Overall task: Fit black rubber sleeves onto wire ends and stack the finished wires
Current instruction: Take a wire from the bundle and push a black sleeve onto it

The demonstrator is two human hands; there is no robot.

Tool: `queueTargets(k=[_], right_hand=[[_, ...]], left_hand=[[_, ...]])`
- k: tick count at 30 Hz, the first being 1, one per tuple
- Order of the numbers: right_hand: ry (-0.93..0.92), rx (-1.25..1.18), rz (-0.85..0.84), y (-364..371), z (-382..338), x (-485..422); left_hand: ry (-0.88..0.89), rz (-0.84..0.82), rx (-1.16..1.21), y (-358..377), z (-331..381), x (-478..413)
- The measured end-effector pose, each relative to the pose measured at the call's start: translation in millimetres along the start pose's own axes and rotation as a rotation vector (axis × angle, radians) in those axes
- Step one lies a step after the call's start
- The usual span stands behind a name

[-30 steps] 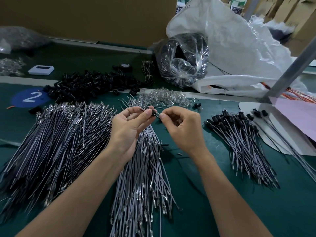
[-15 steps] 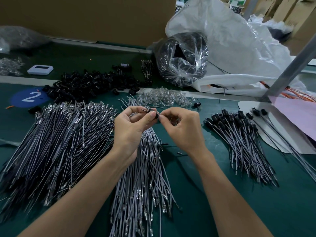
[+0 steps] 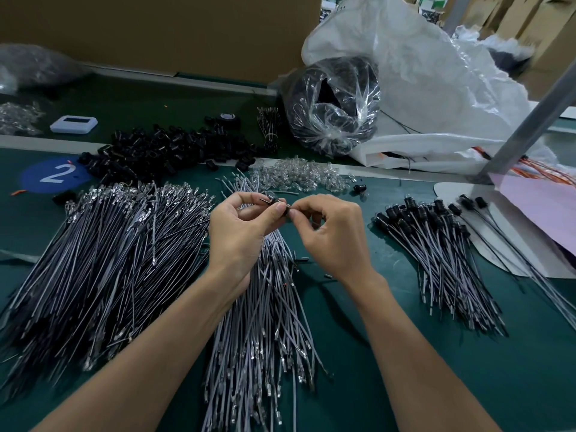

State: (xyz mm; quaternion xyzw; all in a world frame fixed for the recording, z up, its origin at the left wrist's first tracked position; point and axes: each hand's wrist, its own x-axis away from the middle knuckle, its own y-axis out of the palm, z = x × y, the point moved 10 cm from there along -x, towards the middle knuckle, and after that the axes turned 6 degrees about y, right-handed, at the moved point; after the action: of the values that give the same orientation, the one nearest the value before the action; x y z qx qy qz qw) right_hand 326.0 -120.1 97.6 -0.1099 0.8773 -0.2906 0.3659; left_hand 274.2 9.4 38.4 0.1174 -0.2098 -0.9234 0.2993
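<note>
green worktop [image 3: 405, 385]; job looks far from done: a modest stack of finished wires [image 3: 436, 244] lies at right, while a much bigger heap of bare wires [image 3: 109, 260] at left and a centre bundle [image 3: 265, 322] wait. left grip [image 3: 240, 235] and right grip [image 3: 333, 235] both pinch one black rubber sleeve [image 3: 277, 203] above the centre bundle. its long axis runs roughly left-right across the view, a short wire end poking out left.

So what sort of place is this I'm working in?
Most likely a factory assembly bench: bulk piles of grey wires, a heap of loose black rubber sleeves, and a stack of finished wires to the right.
</note>
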Motion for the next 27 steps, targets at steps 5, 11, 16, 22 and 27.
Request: queueTargets(k=[5, 11, 16, 22, 27], right_hand=[[-0.001, -0.004, 0.027, -4.2, -2.8, -3.6], [0.025, 0.01, -0.002, -4.8, 2.2, -3.9], [0.006, 0.074, -0.02, -3.8, 0.7, -2.1], [0.067, -0.074, -0.004, -6.9, 3.1, -5.4], [0.091, -0.079, -0.051, -3.7, 5.3, -6.2]], left_hand=[[0.019, 0.003, 0.011, -1.5, 4.9, -2.5], [0.002, -0.024, 0.052, 3.0, -4.0, -1.1], [-0.014, -0.036, 0.019, 2.3, -8.3, -1.5], [-0.021, -0.036, 0.027, 1.5, -4.7, -4.3], [-0.064, -0.122, 0.012, 8.1, -10.1, -2.0]])
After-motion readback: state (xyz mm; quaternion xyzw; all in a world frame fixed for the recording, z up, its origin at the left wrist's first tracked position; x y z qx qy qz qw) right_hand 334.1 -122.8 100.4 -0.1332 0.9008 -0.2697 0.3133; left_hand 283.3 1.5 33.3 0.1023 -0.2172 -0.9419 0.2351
